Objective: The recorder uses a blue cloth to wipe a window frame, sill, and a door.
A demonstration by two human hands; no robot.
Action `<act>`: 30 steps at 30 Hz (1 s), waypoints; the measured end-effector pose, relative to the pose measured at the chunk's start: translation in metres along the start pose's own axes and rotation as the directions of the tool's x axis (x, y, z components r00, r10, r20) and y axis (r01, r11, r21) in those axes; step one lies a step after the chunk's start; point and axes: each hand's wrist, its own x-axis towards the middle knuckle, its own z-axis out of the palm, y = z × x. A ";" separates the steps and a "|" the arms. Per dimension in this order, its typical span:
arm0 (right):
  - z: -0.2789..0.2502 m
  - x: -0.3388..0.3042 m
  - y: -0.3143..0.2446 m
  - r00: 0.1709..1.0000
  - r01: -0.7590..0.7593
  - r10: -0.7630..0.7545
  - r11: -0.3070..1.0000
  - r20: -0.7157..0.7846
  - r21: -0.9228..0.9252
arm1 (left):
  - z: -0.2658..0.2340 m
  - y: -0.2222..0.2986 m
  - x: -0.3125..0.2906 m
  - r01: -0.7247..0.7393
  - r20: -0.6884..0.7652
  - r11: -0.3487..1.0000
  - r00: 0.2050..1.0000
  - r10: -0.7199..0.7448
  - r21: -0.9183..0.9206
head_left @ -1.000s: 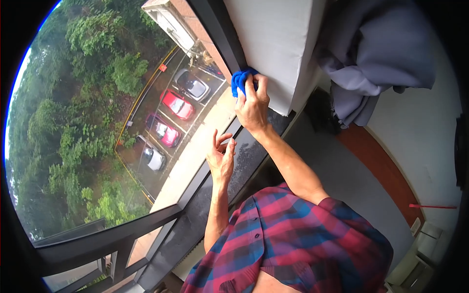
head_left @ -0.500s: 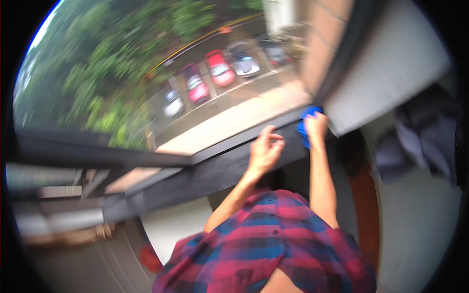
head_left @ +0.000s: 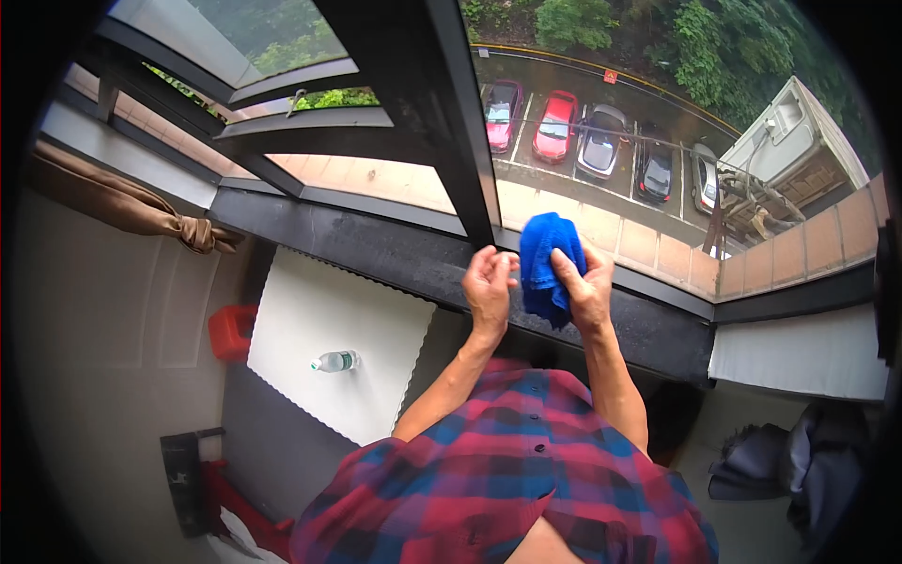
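Both hands up at the window now: my right hand (head_left: 587, 287) is clamped round the bunched bright-blue cloth (head_left: 550, 265), thumb and fingers wrapped on it, cloth sitting just right of the dark metal window post (head_left: 460, 122) and over the wide black sill (head_left: 376, 249). My left hand (head_left: 489, 287) is curled loosely, fingertips touching the cloth's left edge beside the post's foot; can't tell if it's really pinching or just resting there. Room-wise: post hems me in on the left, sill runs under both wrists w/ free length either way, glass behind the cloth showing parked cars (head_left: 554, 127) far below. Left of the post, an opened sash frame (head_left: 282, 103) angles outward. Below the sill, a white corrugated sheet (head_left: 319, 320) w/ a clear plastic bottle (head_left: 335, 361) lying on its side, well apart from my arms. Red plastic box (head_left: 228, 331) beside the sheet, tied tan curtain (head_left: 132, 202) at far left, heap of grey clothes (head_left: 789, 461) low right.
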 end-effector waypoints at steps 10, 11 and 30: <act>0.073 0.038 0.103 0.985 -0.110 0.018 0.825 -0.169 -0.555 | -0.075 0.015 0.078 0.226 0.212 0.962 0.944 -0.255 0.150; 0.063 0.038 0.128 0.971 -0.066 -0.086 0.803 -0.224 -0.593 | -0.077 0.001 0.076 0.282 0.216 0.937 0.921 -0.325 0.206; 0.125 0.083 0.045 0.602 0.328 -0.765 0.498 -0.229 -0.803 | -0.121 -0.028 0.082 0.318 0.296 0.920 0.877 -0.377 0.229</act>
